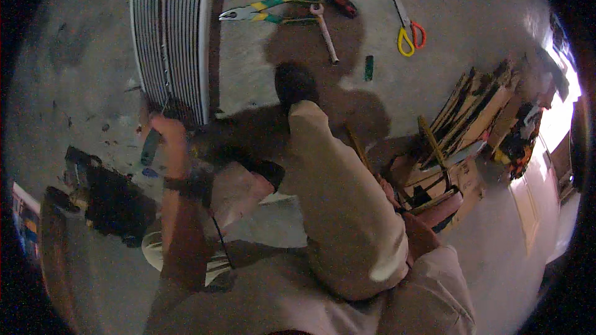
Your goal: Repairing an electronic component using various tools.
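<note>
Grey ribbed panel [180, 37] has the left hand [171, 130] at its near end, right hand [389, 192] well rightward; neither grip can be told. Poor hold could let it slip.

I wear loose trousers [354, 211] of pale beige cloth, smooth along the leg and lightly creased. Around my left wrist is 1 dark band [188, 184]; whether it is a watch, I can't tell through the blur. My left forearm [183, 229] is bare. Beyond the trouser leg shows 1 dark, rounded shape [295, 82], perhaps my shoe, too dim for detail.
</note>
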Tool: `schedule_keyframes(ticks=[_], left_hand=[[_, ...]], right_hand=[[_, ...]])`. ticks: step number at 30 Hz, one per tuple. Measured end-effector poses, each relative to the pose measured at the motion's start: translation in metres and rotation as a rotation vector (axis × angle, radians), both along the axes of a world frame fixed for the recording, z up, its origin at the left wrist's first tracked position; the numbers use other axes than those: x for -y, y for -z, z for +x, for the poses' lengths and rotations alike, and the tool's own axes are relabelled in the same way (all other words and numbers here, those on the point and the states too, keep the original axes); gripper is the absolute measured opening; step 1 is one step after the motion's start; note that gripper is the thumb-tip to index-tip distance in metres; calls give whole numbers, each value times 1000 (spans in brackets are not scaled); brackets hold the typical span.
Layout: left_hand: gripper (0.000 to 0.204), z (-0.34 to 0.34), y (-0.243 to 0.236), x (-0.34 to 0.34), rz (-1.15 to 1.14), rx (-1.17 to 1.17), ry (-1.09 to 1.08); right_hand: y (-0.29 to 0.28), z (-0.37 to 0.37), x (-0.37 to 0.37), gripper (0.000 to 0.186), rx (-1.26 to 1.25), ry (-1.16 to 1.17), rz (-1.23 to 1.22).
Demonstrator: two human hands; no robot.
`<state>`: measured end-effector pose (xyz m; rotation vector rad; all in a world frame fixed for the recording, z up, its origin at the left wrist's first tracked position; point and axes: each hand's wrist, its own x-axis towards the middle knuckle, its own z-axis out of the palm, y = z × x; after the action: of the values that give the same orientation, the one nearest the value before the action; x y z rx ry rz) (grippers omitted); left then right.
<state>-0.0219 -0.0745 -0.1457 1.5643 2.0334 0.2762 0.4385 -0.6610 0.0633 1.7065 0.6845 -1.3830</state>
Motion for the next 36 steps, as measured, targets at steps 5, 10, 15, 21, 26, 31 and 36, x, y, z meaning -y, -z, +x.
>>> schedule_keyframes(ticks=[5, 10, 15, 21, 26, 31, 36], left_hand=[[51, 38, -41, -4, 279, 0, -24], [52, 61, -62, -12, 149, -51, -24], [53, 73, -66, 3, 174, 9, -58], [54, 91, -71, 37, 308, 130, -65], [57, 104, -71, 64, 386, 297, -121], [62, 122, -83, 79, 249, 139, -53], [69, 129, -79, 84, 295, 39, -33]], right_hand=[[-58, 15, -77, 49, 69, 92, 14], [-86, 34, -155, 49, 82, 49, 12], [-66, 59, -191, 49, 77, -33, 36], [-15, 81, -215, 49, 60, -102, 119], [12, 98, -226, 49, 9, -164, 180], [9, 111, -247, 49, -23, -216, 228], [7, 126, -267, 49, -35, -263, 256]])
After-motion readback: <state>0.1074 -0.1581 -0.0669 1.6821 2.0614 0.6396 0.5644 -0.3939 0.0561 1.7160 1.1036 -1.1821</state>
